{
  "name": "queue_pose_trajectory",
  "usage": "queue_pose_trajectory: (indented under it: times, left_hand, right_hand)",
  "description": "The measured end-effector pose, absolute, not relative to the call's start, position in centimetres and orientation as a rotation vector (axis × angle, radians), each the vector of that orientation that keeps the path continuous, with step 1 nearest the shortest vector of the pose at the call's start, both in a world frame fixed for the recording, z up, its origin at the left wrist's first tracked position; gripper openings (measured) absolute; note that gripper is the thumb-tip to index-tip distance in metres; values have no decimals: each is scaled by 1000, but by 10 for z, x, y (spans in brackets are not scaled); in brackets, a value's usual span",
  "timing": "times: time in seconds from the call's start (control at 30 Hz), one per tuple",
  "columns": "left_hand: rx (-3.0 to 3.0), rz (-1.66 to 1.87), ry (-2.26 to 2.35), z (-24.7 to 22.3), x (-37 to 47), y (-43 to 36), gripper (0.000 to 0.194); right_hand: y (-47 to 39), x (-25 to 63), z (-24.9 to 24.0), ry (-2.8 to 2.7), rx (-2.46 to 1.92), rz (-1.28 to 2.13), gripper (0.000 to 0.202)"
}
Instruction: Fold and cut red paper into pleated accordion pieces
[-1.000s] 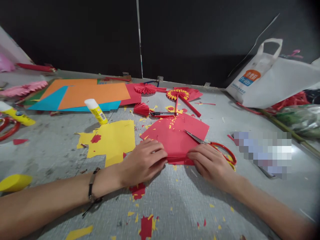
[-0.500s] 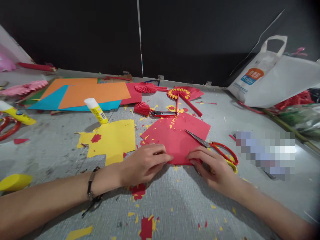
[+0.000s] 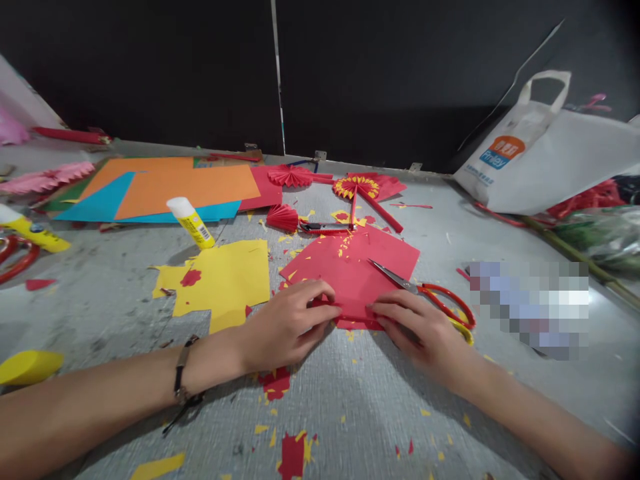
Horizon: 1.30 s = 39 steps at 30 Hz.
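Observation:
Red paper lies in front of me, its near edge turned up in a narrow fold or roll. My left hand pinches the left end of that edge between thumb and fingers. At the right end, the closed fingers of my right hand hold the same edge. Scissors with red and yellow handles rest with their blades on the sheet, just beyond my right hand. Yellow paper with a ragged cut outline is left of the red sheet, near my left wrist.
A glue stick stands tilted by the yellow paper. Behind are stacked coloured sheets, a box cutter and pleated red paper fans. A white bag leans at back right. Paper scraps litter the table.
The near edge of the red paper has been turned up further from the table. My right fingers have shifted slightly left along it; the left hand has barely moved.

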<state>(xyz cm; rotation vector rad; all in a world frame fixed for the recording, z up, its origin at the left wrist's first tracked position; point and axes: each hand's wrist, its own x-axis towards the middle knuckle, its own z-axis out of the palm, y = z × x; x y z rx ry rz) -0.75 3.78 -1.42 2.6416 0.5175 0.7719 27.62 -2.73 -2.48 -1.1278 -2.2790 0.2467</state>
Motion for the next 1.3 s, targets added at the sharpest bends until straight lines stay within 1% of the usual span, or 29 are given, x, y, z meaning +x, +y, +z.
queue_pose_trajectory:
  times: [0.17,0.3,0.43,0.67,0.83,0.97,1.17,1.3]
  left_hand:
    - [2663,763,559,-13,-6,39,20]
    - [2642,756,567,-12,-6,41,21]
    - [2637,770,599,-11,-6,40,21]
    - [2642,773,754,-13,-7,40,14]
    - [2612,771,765,-14,-7,41,14]
    - [2603,799,694,-12,-7,42,17]
    - [2541,737,518,-10,-9,41,13]
    - [2483,791,580,-11,-9,43,9]
  right_hand:
    - [-26,275,-26,-2326,-1131,194,25]
    - [-26,274,-27,-2336,-1117,159,25]
    - [-26,274,-28,-2346,-1108,131,27]
    - [-25,276,-26,-2314,-1120,92,27]
    - [-25,276,-24,-2288,-1130,91,32]
    - [-26,273,-23,-2257,-1136,81,25]
    - [-30,264,-23,-2252,-1123,147,19]
    - [-31,263,-24,-2241,-1108,233,15]
